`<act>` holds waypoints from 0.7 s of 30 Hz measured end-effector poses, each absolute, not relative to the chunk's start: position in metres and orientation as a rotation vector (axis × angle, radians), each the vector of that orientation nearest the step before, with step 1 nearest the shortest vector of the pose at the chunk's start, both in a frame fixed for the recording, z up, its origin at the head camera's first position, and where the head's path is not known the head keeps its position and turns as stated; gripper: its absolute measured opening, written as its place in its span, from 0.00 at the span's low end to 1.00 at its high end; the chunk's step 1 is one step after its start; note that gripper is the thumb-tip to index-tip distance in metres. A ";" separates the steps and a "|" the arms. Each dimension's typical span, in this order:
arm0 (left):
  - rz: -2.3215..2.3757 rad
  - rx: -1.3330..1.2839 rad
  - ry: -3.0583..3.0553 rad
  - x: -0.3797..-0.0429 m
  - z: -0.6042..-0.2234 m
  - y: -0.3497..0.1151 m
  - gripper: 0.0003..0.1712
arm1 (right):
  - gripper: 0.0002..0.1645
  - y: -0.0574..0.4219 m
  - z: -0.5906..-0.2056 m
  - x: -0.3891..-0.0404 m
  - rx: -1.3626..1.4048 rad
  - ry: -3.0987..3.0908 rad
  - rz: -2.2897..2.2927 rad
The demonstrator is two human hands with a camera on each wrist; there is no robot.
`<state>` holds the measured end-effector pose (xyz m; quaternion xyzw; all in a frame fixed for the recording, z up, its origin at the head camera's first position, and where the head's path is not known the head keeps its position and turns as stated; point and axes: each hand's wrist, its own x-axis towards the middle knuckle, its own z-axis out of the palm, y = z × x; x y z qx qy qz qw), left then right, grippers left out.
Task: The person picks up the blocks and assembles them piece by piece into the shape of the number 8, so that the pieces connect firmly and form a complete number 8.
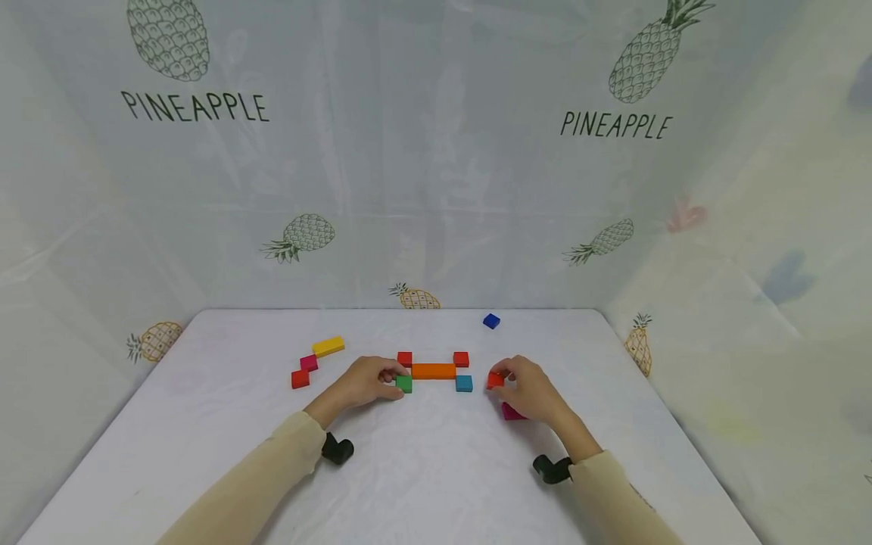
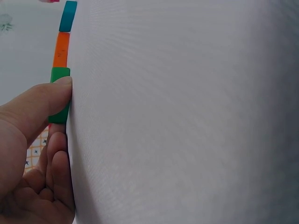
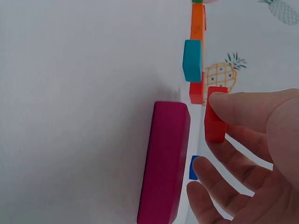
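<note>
In the head view my left hand (image 1: 368, 381) pinches a green block (image 1: 404, 384) between thumb and fingers. That block stands at the left front corner of a long orange block (image 1: 433, 371). A teal block (image 1: 464, 384) is at the right front corner, and red blocks sit at the back left (image 1: 405, 359) and back right (image 1: 461, 359) corners. Further right, my right hand (image 1: 534, 392) grips a small red block (image 3: 216, 114), which looks raised off the table in the right wrist view. Below this hand lies a long magenta block (image 3: 166, 158), partly hidden in the head view.
On the left of the white table (image 1: 170, 424) lie a yellow block (image 1: 328, 346), a small magenta block (image 1: 309, 363) and a red block (image 1: 300, 378), running diagonally. A dark blue block (image 1: 491, 321) lies near the back edge. A pineapple-print sheet (image 1: 436, 166) hangs behind.
</note>
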<state>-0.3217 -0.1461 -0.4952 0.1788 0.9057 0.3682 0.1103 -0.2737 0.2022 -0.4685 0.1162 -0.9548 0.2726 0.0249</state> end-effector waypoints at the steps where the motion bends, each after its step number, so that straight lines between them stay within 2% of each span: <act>1: 1.082 0.525 2.661 -0.322 -0.495 -0.146 0.18 | 0.16 0.201 -0.468 -0.273 0.358 -2.953 0.847; 21: 1.114 0.540 2.651 -0.316 -0.492 -0.147 0.17 | 0.14 0.177 -0.471 -0.261 0.243 -2.948 0.845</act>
